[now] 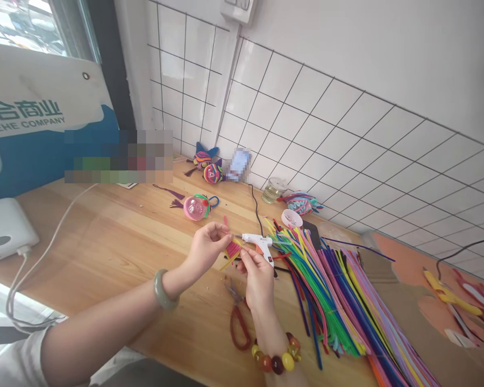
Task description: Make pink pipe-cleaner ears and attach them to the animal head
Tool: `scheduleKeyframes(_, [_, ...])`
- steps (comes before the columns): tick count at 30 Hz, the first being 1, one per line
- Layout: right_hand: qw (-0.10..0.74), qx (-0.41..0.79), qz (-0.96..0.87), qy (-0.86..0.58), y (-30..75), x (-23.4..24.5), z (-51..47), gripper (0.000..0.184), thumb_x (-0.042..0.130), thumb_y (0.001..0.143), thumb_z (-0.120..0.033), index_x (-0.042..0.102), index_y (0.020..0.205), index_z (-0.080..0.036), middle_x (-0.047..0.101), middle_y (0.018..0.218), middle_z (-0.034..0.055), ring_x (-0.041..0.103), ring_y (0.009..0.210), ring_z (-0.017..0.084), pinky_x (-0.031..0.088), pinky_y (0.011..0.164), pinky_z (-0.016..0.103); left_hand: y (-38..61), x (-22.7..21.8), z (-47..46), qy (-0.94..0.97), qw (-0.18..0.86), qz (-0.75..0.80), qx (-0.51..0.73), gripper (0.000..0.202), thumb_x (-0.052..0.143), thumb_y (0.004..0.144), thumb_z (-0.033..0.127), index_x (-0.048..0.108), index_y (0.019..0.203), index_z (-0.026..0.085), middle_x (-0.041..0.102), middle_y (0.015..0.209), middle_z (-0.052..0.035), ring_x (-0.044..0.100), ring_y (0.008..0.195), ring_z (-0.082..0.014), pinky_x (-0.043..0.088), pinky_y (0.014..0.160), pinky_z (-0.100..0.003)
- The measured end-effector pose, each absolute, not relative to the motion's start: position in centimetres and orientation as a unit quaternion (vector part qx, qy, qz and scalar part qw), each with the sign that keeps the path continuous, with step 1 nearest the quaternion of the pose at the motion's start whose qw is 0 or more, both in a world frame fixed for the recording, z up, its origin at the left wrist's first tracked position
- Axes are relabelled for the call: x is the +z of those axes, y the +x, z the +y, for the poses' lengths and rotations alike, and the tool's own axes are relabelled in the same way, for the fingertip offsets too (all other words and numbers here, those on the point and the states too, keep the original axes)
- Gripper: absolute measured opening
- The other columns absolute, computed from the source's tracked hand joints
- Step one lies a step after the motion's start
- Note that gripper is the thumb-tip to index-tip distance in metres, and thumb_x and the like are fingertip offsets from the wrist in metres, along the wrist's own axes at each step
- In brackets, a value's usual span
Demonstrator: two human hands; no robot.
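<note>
Evidently we are midway: at six o'clock from our pink-and-yellow piece (234,249), red-handled scissors (235,299) lie on the tabletop (105,252). Our right hand (260,274) pinches its near edge, thumb against fingertips; our left hand (208,244) pinches the opposite side. A pink panel looks formed, but loose ends jut out, so we judge it unfinished, with those ends left to secure. Just beside, at three o'clock, lies the glue gun (253,238); fuzzy stems (331,301) spread at four. Beyond, toward ten, sits a clear-fronted ornament (194,208); farther off, at eleven, two striped ornaments (213,173) seem complete.
</note>
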State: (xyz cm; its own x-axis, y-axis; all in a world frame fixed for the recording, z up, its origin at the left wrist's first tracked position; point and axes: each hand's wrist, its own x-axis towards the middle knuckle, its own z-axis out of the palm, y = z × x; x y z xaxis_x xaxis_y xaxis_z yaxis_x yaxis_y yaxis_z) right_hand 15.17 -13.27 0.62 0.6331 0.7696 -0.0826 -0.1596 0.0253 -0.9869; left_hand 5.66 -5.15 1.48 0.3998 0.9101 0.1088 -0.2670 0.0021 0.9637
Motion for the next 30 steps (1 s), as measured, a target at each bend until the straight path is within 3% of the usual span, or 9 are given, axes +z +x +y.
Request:
scheduleKeyframes(11, [0.637, 0.425, -0.237, -0.598, 16.1, 1.1, -13.1, 0.040, 0.067, 0.064, -0.035, 0.062, 0.098, -0.014, 0.066, 0.066, 0.0023, 0.059, 0.051, 0.012, 0.047, 0.050, 0.025, 5.8, 1.6, -3.3, 0.547, 0.701, 0.288, 0.356, 0.025, 0.067, 0.062, 0.028, 0.053, 0.077, 0.013, 0.057, 0.061, 0.0020, 0.053, 0.052, -0.0076, 0.040, 0.047, -0.017])
scheduleKeyframes(20, [0.603, 0.299, -0.312, -0.671, 16.2, 0.1, -12.5, 0.031, 0.065, 0.064, -0.036, 0.068, 0.086, -0.014, 0.065, 0.058, 0.0032, 0.061, 0.051, 0.017, 0.052, 0.055, 0.032, 6.1, 0.9, -2.6, 0.570, 0.690, 0.272, 0.353, 0.025, 0.067, 0.063, 0.027, 0.052, 0.077, 0.013, 0.057, 0.062, 0.0009, 0.054, 0.055, -0.0089, 0.043, 0.053, -0.020])
scheduleKeyframes(30, [0.583, 0.281, -0.333, -0.685, 16.3, -0.3, -12.6, 0.027, 0.063, 0.067, -0.033, 0.068, 0.086, -0.014, 0.067, 0.060, 0.0048, 0.061, 0.054, 0.017, 0.051, 0.058, 0.032, 5.5, -0.1, -2.5, 0.519, 0.745, 0.275, 0.316, 0.031, 0.065, 0.066, 0.034, 0.054, 0.087, 0.014, 0.060, 0.069, -0.0019, 0.057, 0.061, -0.0111, 0.046, 0.058, -0.023])
